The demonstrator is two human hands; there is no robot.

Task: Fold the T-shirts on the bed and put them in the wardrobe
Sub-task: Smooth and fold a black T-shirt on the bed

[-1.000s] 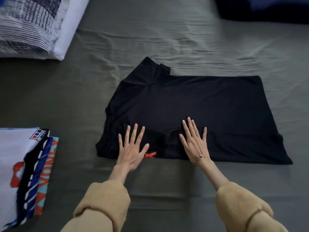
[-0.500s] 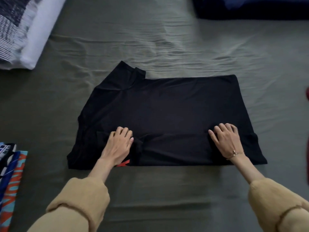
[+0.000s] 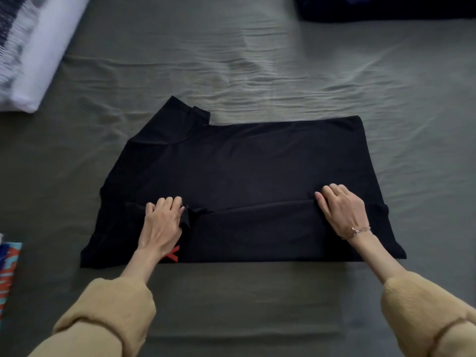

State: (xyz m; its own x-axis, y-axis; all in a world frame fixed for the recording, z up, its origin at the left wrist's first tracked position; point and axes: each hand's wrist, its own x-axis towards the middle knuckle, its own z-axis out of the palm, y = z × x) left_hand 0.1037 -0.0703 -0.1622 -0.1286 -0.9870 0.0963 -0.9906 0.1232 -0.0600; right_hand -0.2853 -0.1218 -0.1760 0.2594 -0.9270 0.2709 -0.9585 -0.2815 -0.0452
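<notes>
Now both hands (image 3: 161, 222) (image 3: 342, 211) grip T-shirt's (image 3: 257, 163) near fold — flat.

A black T-shirt (image 3: 257, 171) with a red mark (image 3: 172, 255) lies on a grey-green sheet (image 3: 231, 60); sleeves (image 3: 108, 313) are tan.

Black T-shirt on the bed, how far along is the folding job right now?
Done: the black T-shirt lies flat on the bed sheet with its near edge turned over; printed folded shirts sit at the left edge. In hand: the left hand and right hand both grip that folded flap. Left: finishing this fold, and carrying everything to the wardrobe, which isn't in view.
</notes>
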